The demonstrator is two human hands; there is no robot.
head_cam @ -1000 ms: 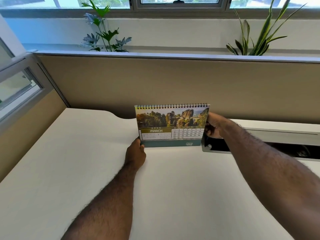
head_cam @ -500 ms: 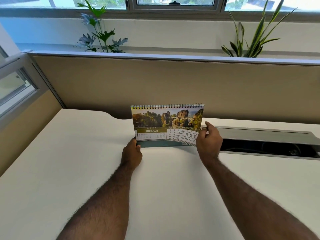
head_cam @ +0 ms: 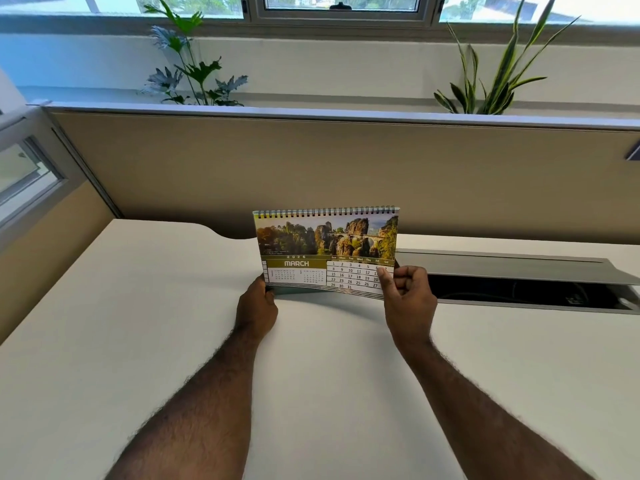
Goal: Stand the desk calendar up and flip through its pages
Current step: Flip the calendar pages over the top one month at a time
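Beige partition panel (head_cam: 346, 174) is running behind the white counter (head_cam: 138, 323), with two plants on the sill beyond it and an open cable tray (head_cam: 519, 292) cut into the counter at right.

Desk calendar (head_cam: 327, 252) is standing upright near the back of the counter, spiral binding on top, March page (head_cam: 311, 271) facing you.

Your left hand (head_cam: 258, 308) is closing around the lower left corner of the base and bracing it. Your right hand (head_cam: 408, 299) is pinching the lower right corner of the March page between thumb and fingers; that corner is peeling away from the stand and bowing toward you.

Risks, as judged from this view:
- You are lifting from one corner only, so the sheet is loading unevenly on the wire loops; a quick pull could tear the punched holes or crease the page.
- If the left hand is easing off while the page swings over the top, the stand could tip backward or slide toward the partition.
- The cable tray is lying just beside your right hand, so a calendar knocked rightward could drop into the opening.
- More than one sheet may be caught in the pinch; I cannot tell from here.
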